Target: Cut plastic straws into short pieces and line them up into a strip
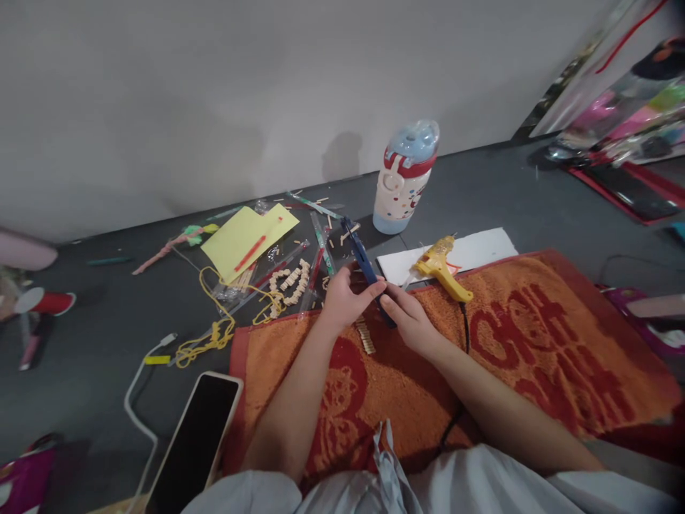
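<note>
Both hands are on a long dark-blue hand tool (364, 260) with a forked far end; its exact kind I cannot make out. My left hand (342, 298) is closed around its left side, the thumb lying across it. From the right, my right hand (411, 314) grips the near part with thumb and fingers. A pale stick piece seems to lie at the tool's far tip. Under the hands, a short row of small wooden pieces (366, 335) rests on the orange towel (407, 385). More wooden pieces, joined in curved chains (292, 282), lie left of my left hand.
A yellow glue gun (444, 268) lies across a white board (486, 248) and the towel, its cord trailing toward me. Behind stands a water bottle (404, 178). Yellow paper (240, 239), tangled yellow cord (214, 339), a white cable (131, 400) and a phone (198, 442) are at left.
</note>
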A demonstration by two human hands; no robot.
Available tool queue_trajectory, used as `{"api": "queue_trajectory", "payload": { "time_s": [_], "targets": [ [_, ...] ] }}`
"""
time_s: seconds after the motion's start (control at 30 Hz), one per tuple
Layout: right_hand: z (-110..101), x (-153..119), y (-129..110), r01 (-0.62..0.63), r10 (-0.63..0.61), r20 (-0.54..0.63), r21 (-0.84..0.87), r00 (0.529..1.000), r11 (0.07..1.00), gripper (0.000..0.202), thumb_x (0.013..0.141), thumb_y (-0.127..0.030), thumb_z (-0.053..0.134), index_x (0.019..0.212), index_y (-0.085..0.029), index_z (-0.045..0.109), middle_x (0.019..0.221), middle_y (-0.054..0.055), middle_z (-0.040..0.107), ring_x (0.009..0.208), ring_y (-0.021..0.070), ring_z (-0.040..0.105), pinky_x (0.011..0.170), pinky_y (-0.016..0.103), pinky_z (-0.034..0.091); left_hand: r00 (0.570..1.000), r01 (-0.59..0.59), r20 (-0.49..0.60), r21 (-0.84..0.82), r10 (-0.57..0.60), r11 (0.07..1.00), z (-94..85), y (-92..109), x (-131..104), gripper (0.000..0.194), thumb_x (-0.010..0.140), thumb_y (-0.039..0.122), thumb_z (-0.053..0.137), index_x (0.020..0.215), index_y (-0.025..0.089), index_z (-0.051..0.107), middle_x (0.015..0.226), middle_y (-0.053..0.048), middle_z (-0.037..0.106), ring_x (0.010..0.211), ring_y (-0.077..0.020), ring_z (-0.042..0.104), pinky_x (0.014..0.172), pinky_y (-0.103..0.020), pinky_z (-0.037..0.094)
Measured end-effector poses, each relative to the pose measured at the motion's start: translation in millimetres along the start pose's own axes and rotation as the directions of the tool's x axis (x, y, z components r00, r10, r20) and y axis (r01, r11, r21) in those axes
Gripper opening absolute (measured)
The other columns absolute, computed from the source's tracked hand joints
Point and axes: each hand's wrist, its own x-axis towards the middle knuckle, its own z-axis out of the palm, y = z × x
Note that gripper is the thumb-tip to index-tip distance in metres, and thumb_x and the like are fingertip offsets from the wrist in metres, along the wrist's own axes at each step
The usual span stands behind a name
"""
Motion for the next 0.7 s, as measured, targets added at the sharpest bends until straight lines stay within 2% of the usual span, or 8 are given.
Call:
{"api": "queue_trajectory", "payload": {
  "time_s": [0.5,0.7],
  "targets": [
    [0.6,0.1,-6.5,-0.020,0.018,-0.037,-0.045,0.999,0.999,0.051,0.087,-0.056,0.045,0.119,-0.019,0.059,0.123,0.010,0.063,0.114,0.0260,0.058,0.101,0.044,0.041,0.997,-0.033,-0.067,0.012,0.034,0.999,3.4,-3.6,0.6,0.050,0.059,0.043,0.078,0.094,0.014,0.056,0.088,-0.008,0.068,0.077,-0.0174,0.067,0.071,-0.029,0.054],
    [-0.9,0.5,-9.0,0.028,-0.028,-0.004,-0.114,1.000,0.993,0.049,0.091,-0.051,0.039,0.124,-0.019,0.054,0.126,0.011,0.061,0.115,0.0248,0.056,0.102,0.042,0.040,0.999,-0.010,-0.035,-0.092,0.006,0.996,5.4,-3.8,3.1,0.062,0.053,0.049,0.080,0.098,0.014,0.054,0.091,-0.009,0.069,0.081,-0.0179,0.068,0.078,-0.032,0.054]
  ]
}}
